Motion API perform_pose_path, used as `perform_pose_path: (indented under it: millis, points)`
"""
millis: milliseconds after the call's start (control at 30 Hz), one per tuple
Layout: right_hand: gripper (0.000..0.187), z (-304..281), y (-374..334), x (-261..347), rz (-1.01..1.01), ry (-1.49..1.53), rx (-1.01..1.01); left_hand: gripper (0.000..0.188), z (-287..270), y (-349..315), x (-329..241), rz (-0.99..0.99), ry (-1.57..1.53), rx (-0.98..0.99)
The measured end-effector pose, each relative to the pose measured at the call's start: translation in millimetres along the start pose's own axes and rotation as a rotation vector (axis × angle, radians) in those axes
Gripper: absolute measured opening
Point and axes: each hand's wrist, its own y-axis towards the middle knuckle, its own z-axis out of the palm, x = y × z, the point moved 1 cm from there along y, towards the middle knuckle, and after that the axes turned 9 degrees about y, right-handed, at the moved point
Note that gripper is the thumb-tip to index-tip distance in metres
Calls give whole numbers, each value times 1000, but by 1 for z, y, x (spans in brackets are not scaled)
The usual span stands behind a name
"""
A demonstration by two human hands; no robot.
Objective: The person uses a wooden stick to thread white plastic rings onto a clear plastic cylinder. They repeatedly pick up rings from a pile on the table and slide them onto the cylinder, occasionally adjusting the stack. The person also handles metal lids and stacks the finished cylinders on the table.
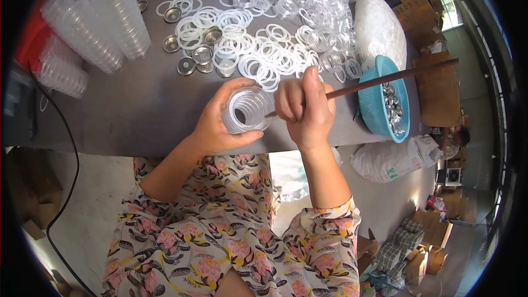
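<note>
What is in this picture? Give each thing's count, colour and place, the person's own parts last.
Table: one, grey, upper half
Cylinder: one, clear, near table edge
Stick: one, brown, slanting rightward from the cylinder
Rings: many, white, mid-table
Lids: about eight, silver, by the rings
Plastic parts: many, clear, back right
Cup stacks: several, clear, table's left
Tub: one, red, far left
Basket: one, turquoise, table's right
Metal pieces: many, silver, in the basket
Bags: at least two, whitish, table's right and floor
Boxes: several, brown, right and left
Cable: one, black, left
Checked pile: one, grey-white, lower right
Clothes: count unclear, pink-flowered, bottom centre
Left hand: one, bare, around the cylinder
Right hand: one, bare, gripping the stick
</note>
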Motion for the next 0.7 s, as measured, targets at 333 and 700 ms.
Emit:
perform_pose_path:
  millis: [333, 700]
  points:
    - [55, 25, 27, -31, 88, 277, -87, 77, 1, -1, 3, -28, -81, -38]
    - [55, 2, -8, -6, 14, 99, -168, 77, 9, -3, 6, 3, -20, -78]
